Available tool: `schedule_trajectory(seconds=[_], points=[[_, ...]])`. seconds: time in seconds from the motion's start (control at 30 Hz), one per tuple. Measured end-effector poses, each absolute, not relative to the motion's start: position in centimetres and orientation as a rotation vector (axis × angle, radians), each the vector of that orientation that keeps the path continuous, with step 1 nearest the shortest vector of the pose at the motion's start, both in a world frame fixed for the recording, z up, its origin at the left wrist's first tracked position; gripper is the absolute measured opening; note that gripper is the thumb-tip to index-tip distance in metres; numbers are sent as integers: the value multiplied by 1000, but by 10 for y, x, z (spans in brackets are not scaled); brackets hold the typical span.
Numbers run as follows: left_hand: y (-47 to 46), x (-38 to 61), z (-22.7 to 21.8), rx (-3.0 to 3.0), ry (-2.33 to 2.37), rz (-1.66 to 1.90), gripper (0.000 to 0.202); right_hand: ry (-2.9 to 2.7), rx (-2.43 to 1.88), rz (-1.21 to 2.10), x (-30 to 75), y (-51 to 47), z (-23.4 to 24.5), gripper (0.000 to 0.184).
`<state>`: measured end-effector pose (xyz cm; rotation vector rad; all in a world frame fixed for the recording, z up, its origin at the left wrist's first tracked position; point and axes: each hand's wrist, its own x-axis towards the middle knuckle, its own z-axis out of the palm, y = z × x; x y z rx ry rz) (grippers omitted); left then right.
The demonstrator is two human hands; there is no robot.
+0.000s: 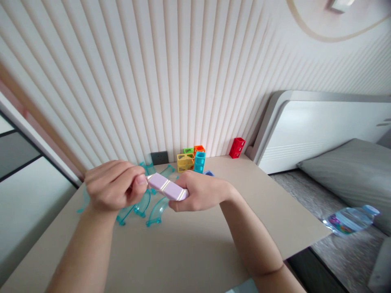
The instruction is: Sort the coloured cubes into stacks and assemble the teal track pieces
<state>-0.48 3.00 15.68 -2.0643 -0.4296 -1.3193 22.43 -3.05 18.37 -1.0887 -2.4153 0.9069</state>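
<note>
Right hand [197,191]: pinching the lilac block [171,190], right end.
Left hand [114,185]: curled at left end; can't tell its grip.
Block: above the tabletop [195,244].
Block axis: I'd align both hands evenly.

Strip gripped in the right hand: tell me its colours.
The strip is pale purple with whitish bands across it; the head view shows it best.

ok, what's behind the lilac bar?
Behind the lilac bar: clear teal curved pieces on the table, partly showing above and below it. The bar and right hand cover the rest; can't tell what's there.
</note>
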Motion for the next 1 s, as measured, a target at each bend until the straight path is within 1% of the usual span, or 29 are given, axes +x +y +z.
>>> schedule_trajectory(seconds=[0.1,0.17,0.23,0.3,0.37,0.43,0.47,0.63,0.7,0.77,0.87,1.0], points=[[27,-5,161,-2216,-578,-1280,14,-2297,-985,986,228,-28,183,32],[25,-7,164,-2319,-744,-1143,18,-2221,-1018,899,229,-26,181,31],[22,-8,168,-2410,-909,-946,22,-2155,-1156,633,228,-24,179,27],[17,-6,171,-2508,-1052,-708,24,-2105,-1322,236,225,-22,176,19],[13,-1,172,-2592,-1111,-547,19,-2149,-1363,-95,219,-20,172,9],[10,4,172,-2636,-1110,-511,9,-2241,-1300,-280,213,-17,168,8],[10,6,172,-2648,-1126,-497,8,-2268,-1261,-336,211,-16,166,11],[17,6,167,-2538,-1217,-641,13,-2124,-1211,-615,211,-8,158,18],[22,4,162,-2476,-1228,-684,13,-2115,-1303,-593,212,-5,155,23],[28,2,157,-2461,-1230,-699,23,-2153,-1408,-439,211,-2,154,28],[34,2,149,-2457,-1173,-752,35,-2171,-1382,-8,208,-2,154,33],[32,4,148,-2365,-1053,-888,41,-2042,-1047,717,205,-10,158,38]])
